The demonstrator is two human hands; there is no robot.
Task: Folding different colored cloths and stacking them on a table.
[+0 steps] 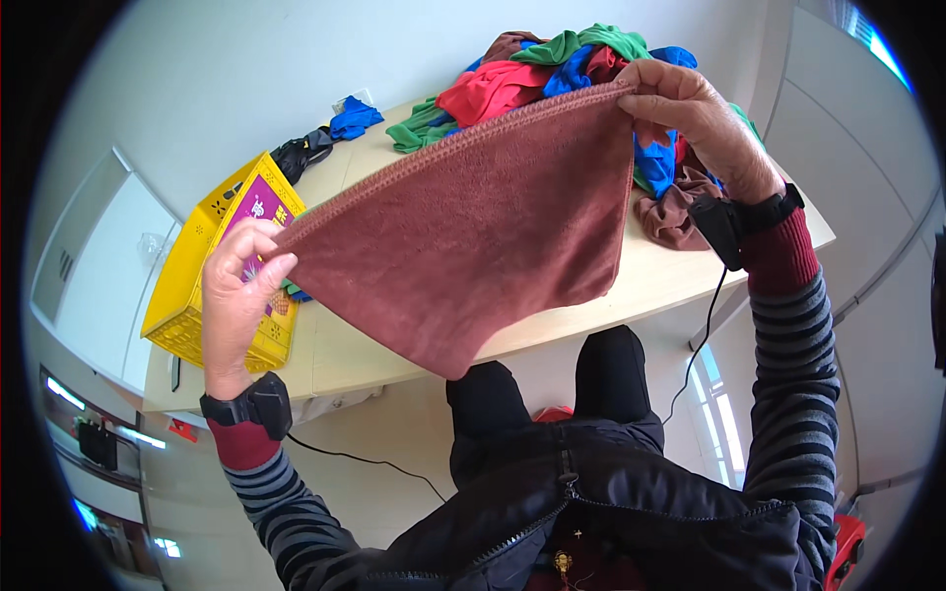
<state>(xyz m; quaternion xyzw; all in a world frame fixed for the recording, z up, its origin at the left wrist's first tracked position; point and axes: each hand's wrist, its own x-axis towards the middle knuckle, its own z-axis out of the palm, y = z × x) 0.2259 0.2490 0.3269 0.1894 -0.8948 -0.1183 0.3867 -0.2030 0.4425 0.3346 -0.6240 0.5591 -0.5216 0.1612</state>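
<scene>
A brown cleaning cloth (473,227) with a stitched edge hangs stretched between my two hands, above the near side of the table. My left hand (236,286) pinches its left corner between thumb and fingers, in front of the yellow crate. At the upper right corner my right hand (690,118) pinches the cloth the same way, beside the heap of cloths. The lower part of the cloth droops towards my knees. Behind it lies a pile of crumpled cloths (498,89) in red, green, blue and brown, partly hidden by the held cloth.
A yellow plastic crate (182,286) with a purple printed panel stands at the table's left end. Near the wall lie a black item (301,156) and a blue cloth (355,118). Black cables (370,459) trail from the devices on my wrists. The pale wooden table (370,345) ends just before my knees.
</scene>
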